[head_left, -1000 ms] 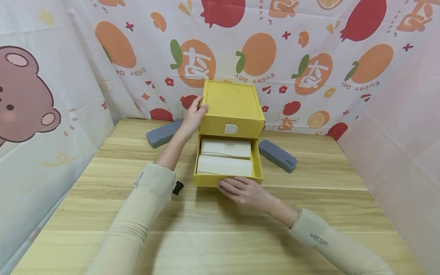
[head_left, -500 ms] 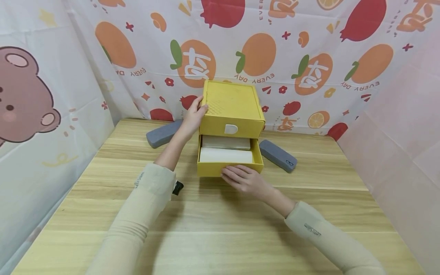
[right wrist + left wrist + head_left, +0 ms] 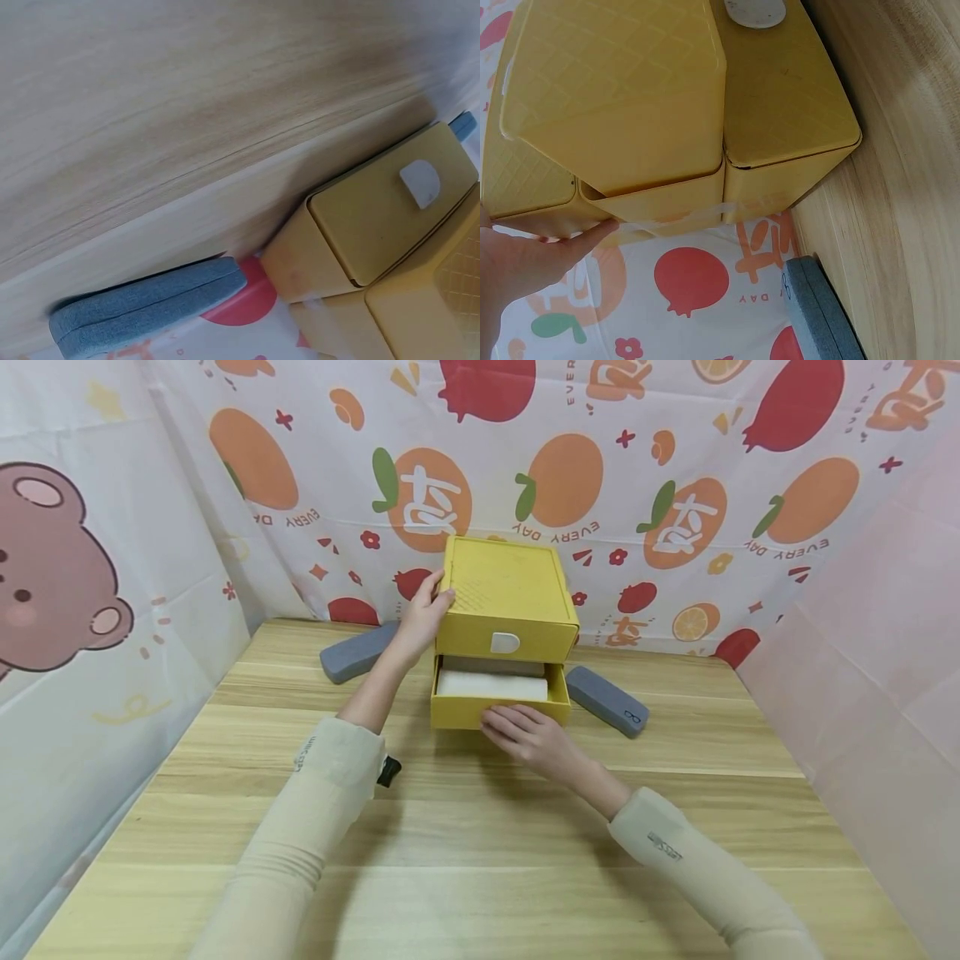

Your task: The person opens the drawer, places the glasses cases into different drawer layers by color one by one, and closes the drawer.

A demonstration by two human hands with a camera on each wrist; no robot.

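A yellow drawer box point(image 3: 510, 581) stands against the back cloth, white tab on its upper front. Below that, a drawer point(image 3: 455, 713) stands partly out; the left wrist view shows it as the protruding middle drawer point(image 3: 630, 90) between two flush ones. Inside lie two white, paper-like blocks point(image 3: 491, 685), the rear one shaded under the box. My right hand point(image 3: 528, 742) presses extended fingers against the drawer front. At the box's left side rests my left hand point(image 3: 422, 622), thumb near its front top edge; the same hand point(image 3: 525, 270) shows at lower left in the left wrist view.
Grey-blue glasses cases flank the box: the left case point(image 3: 356, 653) is partly behind my forearm, the right case point(image 3: 607, 700) bears a glasses mark. A small black object point(image 3: 388, 771) shows beside my left cuff. Wooden tabletop point(image 3: 480, 893) spreads in front.
My right hand has pushed the drawer further back into the box, so less of the white blocks shows. My left hand has stayed at the box's side.
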